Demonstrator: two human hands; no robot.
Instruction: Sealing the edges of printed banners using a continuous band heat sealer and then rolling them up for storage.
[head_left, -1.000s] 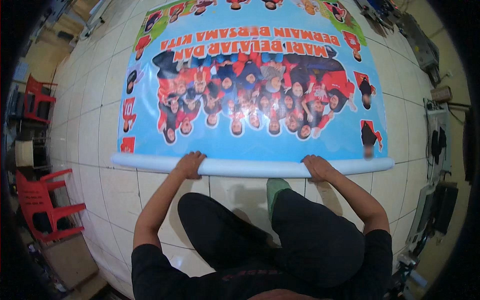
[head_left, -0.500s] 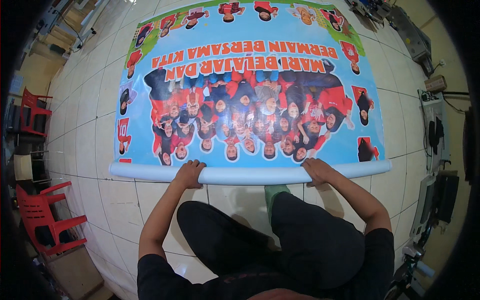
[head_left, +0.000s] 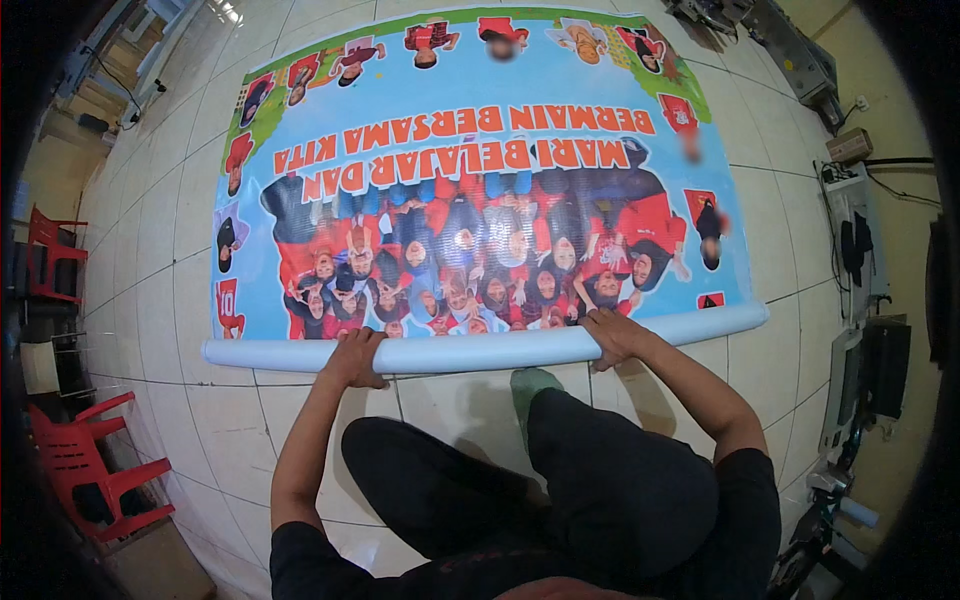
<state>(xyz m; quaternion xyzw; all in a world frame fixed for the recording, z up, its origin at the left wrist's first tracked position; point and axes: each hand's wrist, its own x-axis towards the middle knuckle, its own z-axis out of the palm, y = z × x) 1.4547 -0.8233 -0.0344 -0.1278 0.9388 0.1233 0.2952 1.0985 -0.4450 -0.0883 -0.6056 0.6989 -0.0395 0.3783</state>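
A large printed banner [head_left: 380, 100] lies flat on the tiled floor, its picture upside down to me. Its near edge is wound into a long white roll [head_left: 480, 353] that runs from side to side in front of my knees. My left hand [head_left: 357, 356] is wrapped over the roll left of its middle, fingers on top. Further right, my right hand [head_left: 613, 337] grips the same roll, thumb side toward the middle. The undersides of both hands are hidden. The printed sheet stretches away from the roll, with orange lettering and cut-out figures on light blue.
Red plastic chairs [head_left: 90, 460] stand along the left. On the right, a small brown box [head_left: 849, 145] and grey machine parts [head_left: 795, 60] line the wall. My foot in a green sock [head_left: 533, 385] rests on the floor tiles [head_left: 230, 425] just behind the roll.
More of the near edge is wound up: the bottom row of faces in the print has gone partly under the roll. The view has shifted slightly. Both hands stay on the roll.
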